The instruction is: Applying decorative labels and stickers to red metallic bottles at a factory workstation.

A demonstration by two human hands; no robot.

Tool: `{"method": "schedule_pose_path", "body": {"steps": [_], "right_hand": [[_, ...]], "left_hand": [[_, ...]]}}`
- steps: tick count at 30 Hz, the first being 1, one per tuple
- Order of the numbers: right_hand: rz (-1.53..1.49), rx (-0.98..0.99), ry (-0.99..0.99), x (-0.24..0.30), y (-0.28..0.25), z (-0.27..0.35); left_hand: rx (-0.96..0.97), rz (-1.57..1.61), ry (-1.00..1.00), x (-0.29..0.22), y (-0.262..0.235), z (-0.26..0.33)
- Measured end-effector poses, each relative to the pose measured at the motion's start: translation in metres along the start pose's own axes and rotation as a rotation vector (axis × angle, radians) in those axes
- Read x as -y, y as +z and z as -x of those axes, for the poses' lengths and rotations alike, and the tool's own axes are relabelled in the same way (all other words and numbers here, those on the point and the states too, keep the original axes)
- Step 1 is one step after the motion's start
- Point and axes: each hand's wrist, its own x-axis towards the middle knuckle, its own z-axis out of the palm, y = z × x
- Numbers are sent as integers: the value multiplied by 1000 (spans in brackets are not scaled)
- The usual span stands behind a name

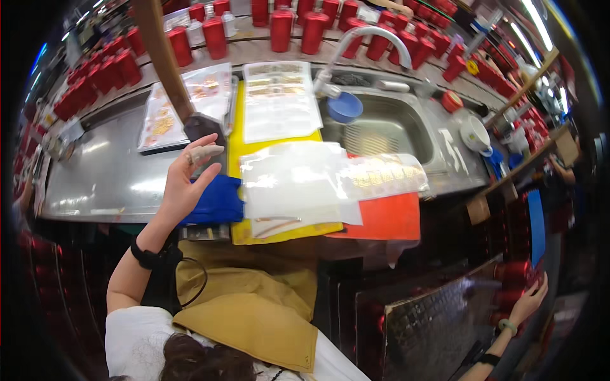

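My left hand [194, 170] is raised over the counter beside a dark wooden post. Its fingers are apart and it holds nothing; one finger has a pale covering. Below it lies a blue cloth-like piece [213, 202]. Nearby, glossy clear sheets [292, 178] overlap a yellow sheet [254, 233] and an orange-red sheet [391, 219]. One strip with gold pieces [384, 178] rests across the right end. Far out to the right, my right hand [529, 300] has curled fingers at a small red part below an upright blue strip [537, 227]. What it grips is unclear.
A sink [381, 136] with a tap and a blue bowl [344, 107] lies beyond the sheets. White sheets with gold pieces [213, 95] lie left of it. Several red containers [281, 30] line the back ledge. A dark worn board [438, 324] stands at the lower right.
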Motion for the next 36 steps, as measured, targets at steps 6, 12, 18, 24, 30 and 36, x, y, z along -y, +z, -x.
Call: {"method": "schedule_pose_path", "body": {"steps": [6, 12, 18, 24, 30, 36], "right_hand": [[-710, 321, -498, 437, 12, -25], [-1139, 308, -1150, 742, 54, -45], [-954, 73, -1370, 987, 205, -76], [-771, 122, -1163, 1081, 303, -89], [-422, 263, -1048, 1078, 282, -89], [-648, 253, -1317, 1019, 265, -116]], "left_hand": [[-388, 78, 17, 47, -91, -23], [-569, -172, -37, 103, -228, -115], [-355, -577, 80, 133, -218, -277], [-306, -593, 30, 212, -197, -411], [-474, -394, 197, 237, -160, -417], [-505, -303, 424, 139, -191, -307]]}}
